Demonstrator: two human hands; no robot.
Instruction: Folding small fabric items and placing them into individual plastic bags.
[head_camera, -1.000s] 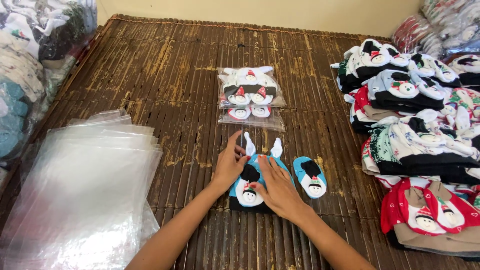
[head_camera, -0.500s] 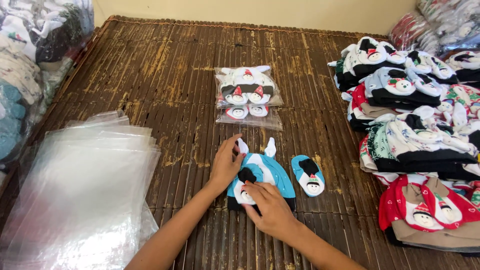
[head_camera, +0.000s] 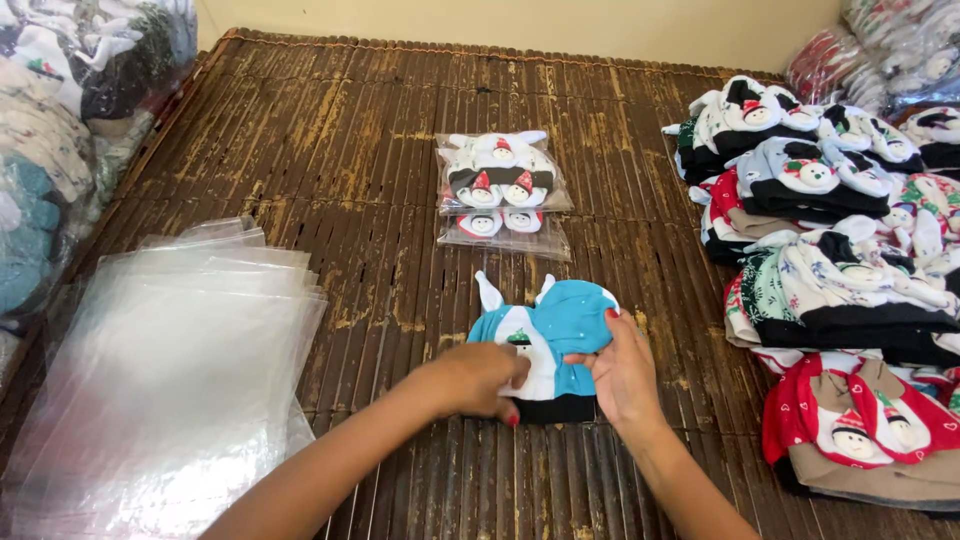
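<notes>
The fingers (head_camera: 585, 352) of the right hand (head_camera: 622, 372) are clenched on the edge of a blue baby set (head_camera: 560, 325), a folded bundle of turquoise cloth with a white snowman figure, two white ear-like points at its far end and a black band at its near end. The left hand (head_camera: 482, 380) lies just left of the right one, its fingers curled and pressing on the white and black part of the same bundle, so both hands are grasping it. The blue baby set rests flat on a brown woven bamboo mat (head_camera: 340, 150), which covers the whole working surface up to a pale wall (head_camera: 520, 20) at the far side. Beyond the blue baby set, a little apart from it, lies a small stack of packed sets (head_camera: 497, 195) in clear bags, white and black with red-hatted figures. Left of the blue baby set, well apart, a pile of empty clear plastic bags (head_camera: 170, 370) spreads over the mat. Right of it stand stacked piles of unpacked sets (head_camera: 840, 250) in black, white, green and red. Farther left, past the plastic bags, large bagged bundles of clothing (head_camera: 60, 130) line the mat's edge.
</notes>
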